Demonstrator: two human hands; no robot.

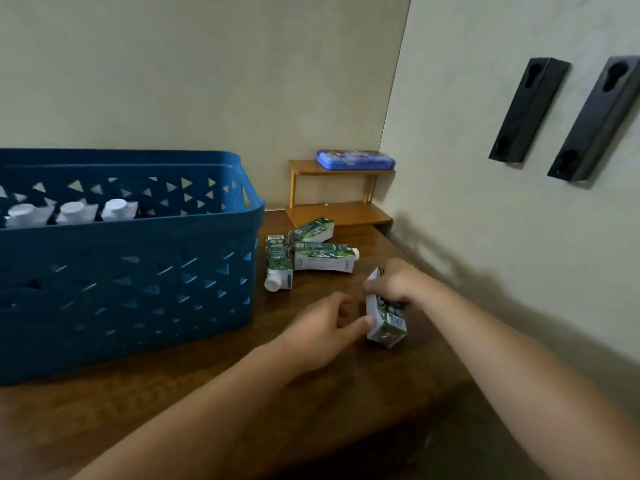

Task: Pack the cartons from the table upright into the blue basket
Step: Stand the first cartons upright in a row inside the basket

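Observation:
My right hand [394,282] is closed over a green and white carton [386,322] lying tilted on the wooden table, right of centre. My left hand [325,323] is just left of it, thumb tip touching the carton's lower end, fingers loosely curled. Three more green cartons lie flat behind: one with its white cap toward me [278,263], one across it [323,259], one further back [311,230]. The blue basket [138,289] stands at the left. Three white-capped cartons [72,213] stand upright inside it along the back.
A small wooden shelf [341,188] sits in the back corner with a blue tin case [356,159] on top. The wall runs close along the right, carrying two black holders [530,109]. The table's front edge drops off at lower right.

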